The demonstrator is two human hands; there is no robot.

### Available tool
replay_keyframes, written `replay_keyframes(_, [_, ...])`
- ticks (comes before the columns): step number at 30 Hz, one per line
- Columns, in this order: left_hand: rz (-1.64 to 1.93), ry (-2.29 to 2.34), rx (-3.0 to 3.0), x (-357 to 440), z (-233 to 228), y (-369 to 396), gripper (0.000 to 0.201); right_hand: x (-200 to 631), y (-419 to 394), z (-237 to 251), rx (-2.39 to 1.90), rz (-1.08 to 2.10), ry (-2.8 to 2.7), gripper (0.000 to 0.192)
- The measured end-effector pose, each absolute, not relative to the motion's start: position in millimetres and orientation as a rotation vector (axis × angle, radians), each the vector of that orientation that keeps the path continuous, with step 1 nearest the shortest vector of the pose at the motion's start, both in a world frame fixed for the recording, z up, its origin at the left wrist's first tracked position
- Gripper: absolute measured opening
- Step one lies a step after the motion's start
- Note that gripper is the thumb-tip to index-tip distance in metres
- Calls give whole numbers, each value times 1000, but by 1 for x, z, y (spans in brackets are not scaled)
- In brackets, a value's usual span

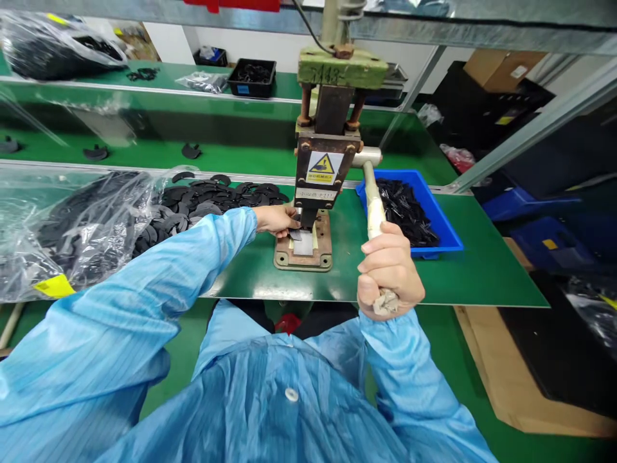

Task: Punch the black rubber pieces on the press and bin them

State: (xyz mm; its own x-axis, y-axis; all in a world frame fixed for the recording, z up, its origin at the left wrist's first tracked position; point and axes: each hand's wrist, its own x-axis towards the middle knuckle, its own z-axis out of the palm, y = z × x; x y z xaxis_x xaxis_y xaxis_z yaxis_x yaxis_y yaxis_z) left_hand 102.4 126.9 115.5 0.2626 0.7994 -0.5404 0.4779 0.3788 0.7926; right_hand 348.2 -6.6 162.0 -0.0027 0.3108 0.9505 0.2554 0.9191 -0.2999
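Observation:
A hand press (326,128) with a yellow warning label stands on the green bench. My right hand (388,269) is closed around the cloth-wrapped end of its lever (373,199), which points toward me. My left hand (278,218) reaches to the press base (304,252), fingertips on a small dark part under the ram. Whether the fingers pinch that part is unclear. Both arms wear light blue sleeves.
Loose flat black parts (212,198) are heaped left of the press, next to a clear plastic bag (72,225) full of them. A blue bin (409,209) of black pieces sits to the right. A conveyor belt and a black tray (251,77) lie behind. Cardboard boxes lie on the floor at right.

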Motion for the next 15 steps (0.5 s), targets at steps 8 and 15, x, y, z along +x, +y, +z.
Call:
replay_keyframes(8, [438,1429,1191,100,117,110,36,352,-8,165,-462,48,-1651,23])
replay_keyframes(15, [459,1406,1328,106,113,110,20,352,-8,163,-471,51,-1645,22])
